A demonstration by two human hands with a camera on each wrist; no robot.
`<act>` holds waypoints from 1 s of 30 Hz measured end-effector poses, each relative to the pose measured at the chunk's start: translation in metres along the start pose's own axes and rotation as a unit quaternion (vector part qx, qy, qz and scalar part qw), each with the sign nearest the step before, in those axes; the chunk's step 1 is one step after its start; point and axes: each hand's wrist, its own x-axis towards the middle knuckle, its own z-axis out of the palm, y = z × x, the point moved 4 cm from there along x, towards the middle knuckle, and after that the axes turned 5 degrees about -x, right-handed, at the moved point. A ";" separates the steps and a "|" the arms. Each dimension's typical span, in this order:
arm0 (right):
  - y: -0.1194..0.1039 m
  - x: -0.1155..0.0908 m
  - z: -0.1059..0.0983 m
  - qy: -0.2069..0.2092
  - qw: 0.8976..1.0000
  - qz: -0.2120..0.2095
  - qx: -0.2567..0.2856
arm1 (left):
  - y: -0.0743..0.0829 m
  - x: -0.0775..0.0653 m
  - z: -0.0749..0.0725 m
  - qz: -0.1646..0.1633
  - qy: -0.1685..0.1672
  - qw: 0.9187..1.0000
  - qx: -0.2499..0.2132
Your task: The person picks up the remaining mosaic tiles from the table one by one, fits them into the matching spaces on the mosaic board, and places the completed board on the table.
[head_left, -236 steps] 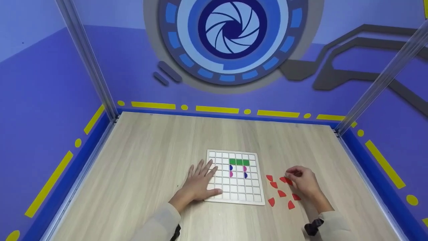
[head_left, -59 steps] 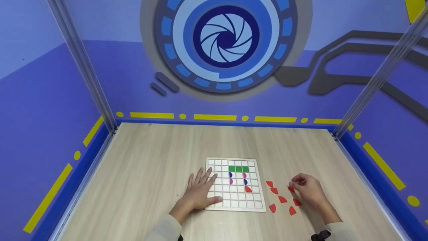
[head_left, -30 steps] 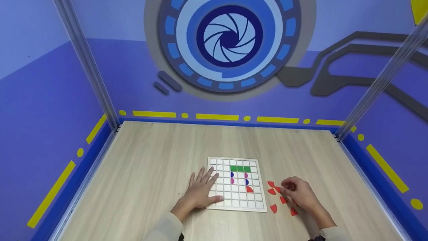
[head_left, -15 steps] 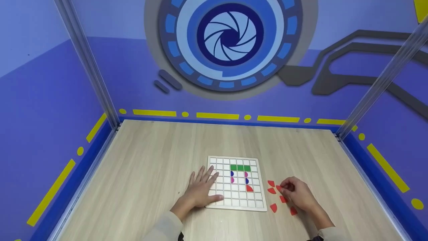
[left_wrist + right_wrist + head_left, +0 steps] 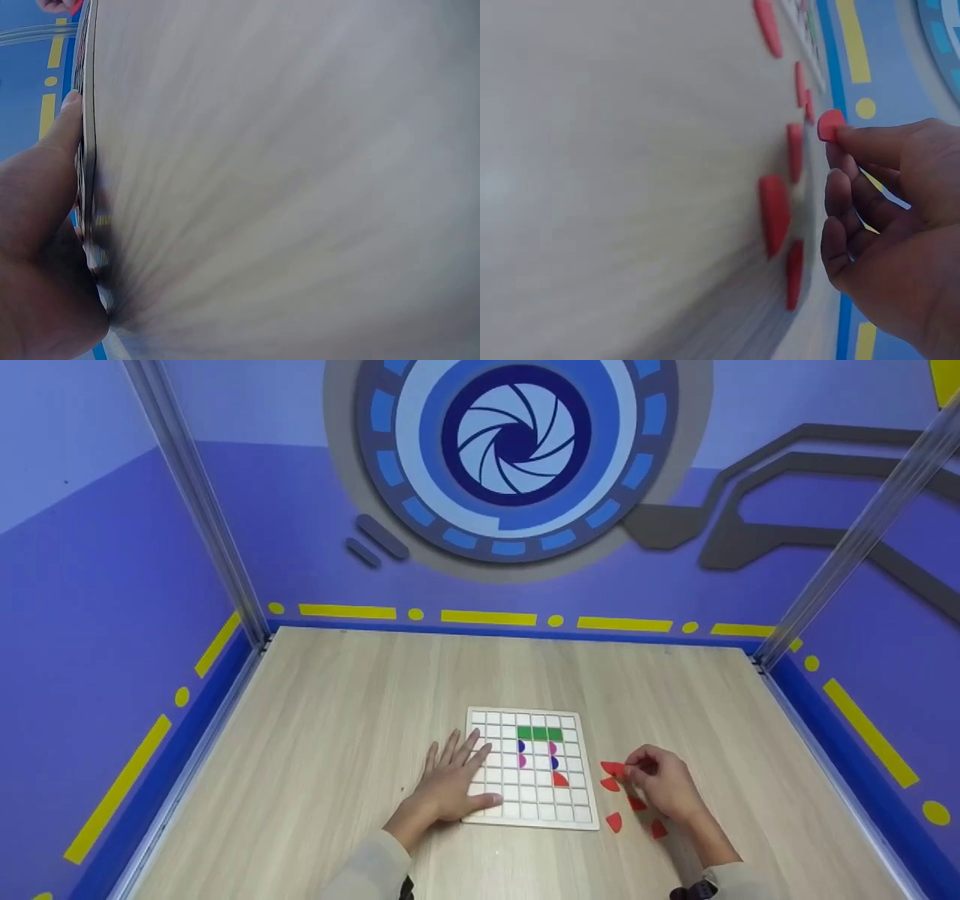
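Observation:
My left hand (image 5: 446,789) rests with spread fingers on the left edge of a white grid board (image 5: 525,810); in the left wrist view its thumb (image 5: 64,131) lies along the board's edge. Between thumb and fingertips, my right hand (image 5: 669,786) pinches a red quarter-circle tile (image 5: 829,126), lifted off the table in the right wrist view. Set in the board are a row of green squares (image 5: 539,733), blue half-circles (image 5: 555,763), pink half-circles (image 5: 523,761) and one red quarter-circle tile (image 5: 560,779).
Several loose red tiles (image 5: 614,822) lie on the wooden table (image 5: 360,720) between the board and my right hand, and below that hand. Blue-purple panels (image 5: 300,525) enclose the table at the back and sides, with metal posts (image 5: 202,502) at the corners.
A red tile has come onto the board since the earliest frame. My right hand, lately low at the loose tiles, has risen slightly with one pinched. The left hand stays on the board.

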 end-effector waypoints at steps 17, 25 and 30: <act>-0.059 0.009 0.053 -0.048 0.994 -0.047 0.088 | 0.001 0.002 -0.001 0.000 0.000 1.000 0.002; -0.073 0.007 0.069 -0.076 0.990 -0.100 0.065 | 0.001 0.000 0.000 -0.001 0.000 1.000 0.004; -0.081 0.004 0.076 -0.092 0.985 -0.139 0.037 | 0.000 0.000 0.001 0.000 0.002 1.000 0.005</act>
